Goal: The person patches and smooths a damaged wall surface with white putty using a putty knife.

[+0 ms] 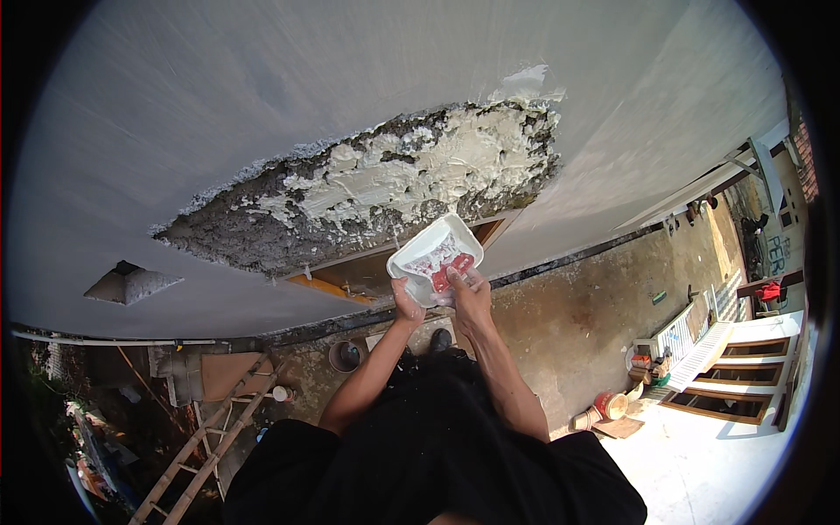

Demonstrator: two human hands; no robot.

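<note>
A white rectangular tray (pixel 418 252) smeared with white putty is held up close to a white wall (pixel 262 87). My left hand (pixel 408 308) grips the tray's near edge from below. My right hand (pixel 472 296) holds a red-handled scraper (pixel 451 268) whose blade lies inside the tray. Just above the tray the wall has a long rough grey patch (pixel 297 223), partly covered with lumpy white filler, thickest toward its right end.
A small square hole (pixel 129 282) sits in the wall at left. A wooden opening frame (pixel 350 282) shows under the patch. Far below lie a bamboo ladder (pixel 210 437), a round bucket (pixel 346 355), wooden window frames (pixel 744 376) and pots (pixel 611 405) on the ground.
</note>
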